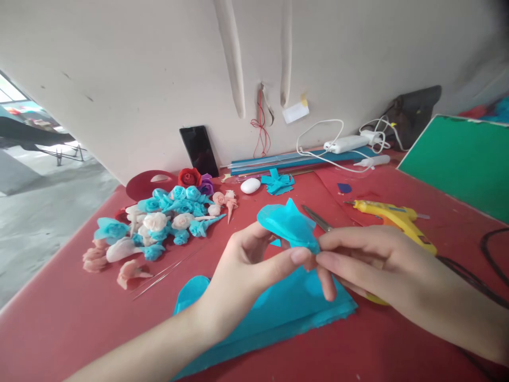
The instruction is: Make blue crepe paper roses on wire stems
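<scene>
My left hand (250, 270) and right hand (369, 260) pinch the blue petal piece (288, 224) at its narrow end, above the blue sheets (278, 313). Uneven finger pressure could tear it; the nearby scissors (315, 216) could snag it.

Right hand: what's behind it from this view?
Beyond the right hand, a pointed metal blade and the yellow glue gun show. A yellow piece peeks out below; the hand covers whatever lies between blade and yellow piece.

Cupped turquoise paper piece (285, 225), narrow end pinched between fingers (299, 257), above flat turquoise sheets (274, 314), near partly hidden scissors (317, 218)
</scene>
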Available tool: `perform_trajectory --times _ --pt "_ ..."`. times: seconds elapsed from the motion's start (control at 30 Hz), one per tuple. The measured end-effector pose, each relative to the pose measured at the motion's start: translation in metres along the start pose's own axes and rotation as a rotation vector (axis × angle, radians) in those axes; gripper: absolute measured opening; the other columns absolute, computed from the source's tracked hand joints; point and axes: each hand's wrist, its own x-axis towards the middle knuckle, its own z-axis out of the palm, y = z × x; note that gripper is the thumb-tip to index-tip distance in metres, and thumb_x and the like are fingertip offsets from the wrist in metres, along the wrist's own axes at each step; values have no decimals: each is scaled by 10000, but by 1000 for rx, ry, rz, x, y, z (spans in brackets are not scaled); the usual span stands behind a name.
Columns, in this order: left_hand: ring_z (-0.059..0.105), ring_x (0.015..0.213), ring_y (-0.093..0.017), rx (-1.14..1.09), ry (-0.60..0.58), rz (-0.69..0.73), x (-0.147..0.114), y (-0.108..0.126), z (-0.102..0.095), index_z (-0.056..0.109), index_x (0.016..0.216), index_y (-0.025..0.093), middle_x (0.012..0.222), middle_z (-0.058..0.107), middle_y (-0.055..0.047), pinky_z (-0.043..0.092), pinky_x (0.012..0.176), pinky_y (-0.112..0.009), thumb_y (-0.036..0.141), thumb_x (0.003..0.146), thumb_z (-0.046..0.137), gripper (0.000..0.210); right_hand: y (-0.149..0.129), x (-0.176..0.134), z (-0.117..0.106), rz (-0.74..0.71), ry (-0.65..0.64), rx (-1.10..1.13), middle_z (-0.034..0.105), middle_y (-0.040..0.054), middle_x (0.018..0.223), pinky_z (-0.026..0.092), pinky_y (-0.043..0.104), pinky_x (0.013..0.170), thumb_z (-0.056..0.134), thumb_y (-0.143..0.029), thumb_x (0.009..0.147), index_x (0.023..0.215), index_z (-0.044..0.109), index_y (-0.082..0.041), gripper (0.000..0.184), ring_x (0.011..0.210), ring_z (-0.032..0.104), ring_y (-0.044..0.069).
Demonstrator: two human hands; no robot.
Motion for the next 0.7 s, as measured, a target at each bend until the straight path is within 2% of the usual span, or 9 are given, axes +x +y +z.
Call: perform_trajectory --times 0.13,0.2,0.3,0.43,0.5,0.6,0.7 --pt "589 723 -144 8 47 -15 3 3 3 598 810 187 785 656 -11 454 608 -234 308 729 684 169 1 1 -1 46 -78 166 584 -13 568 212 189 367 481 -330 875 668 535 -168 268 421 342 49" --pt "562 735 -145 -13 97 -13 4 4 5 555 825 192 808 616 -12 451 606 -233 313 680 723 253 3 1 -1 69 -115 265 581 -16 546 219 176 370 481 -320 878 695 537 -169 245 418 335 48" --pt "495 696 -105 -64 159 53 6 4 5 489 766 203 730 504 30 431 606 -200 312 665 733 286 5 2 -3 107 -101 341 579 -26 529 262 171 402 483 -310 883 746 586 -186 211 423 360 50" --pt "433 724 -102 -95 253 215 9 5 1 467 733 205 738 409 32 401 637 -193 305 728 666 223 6 3 -6 102 -46 332 577 -22 521 235 169 369 520 -345 864 749 627 -193 218 398 354 48" --pt "432 815 -120 -51 289 270 10 5 -1 482 787 211 822 421 17 398 727 -217 298 732 659 205 8 3 -7 77 -32 315 567 -28 505 210 157 338 530 -343 860 724 631 -194 226 377 328 40" --pt "412 917 -137 50 330 306 10 5 -1 471 860 230 924 419 8 360 844 -247 271 712 683 261 8 1 -9 56 -8 248 547 -39 486 232 145 328 532 -356 857 690 620 -199 245 370 320 39" --pt "416 799 -116 135 373 332 6 6 1 459 753 223 791 414 29 368 756 -217 232 711 694 239 5 -1 -8 21 48 106 551 -40 502 271 146 336 513 -388 863 701 614 -209 261 381 363 45"
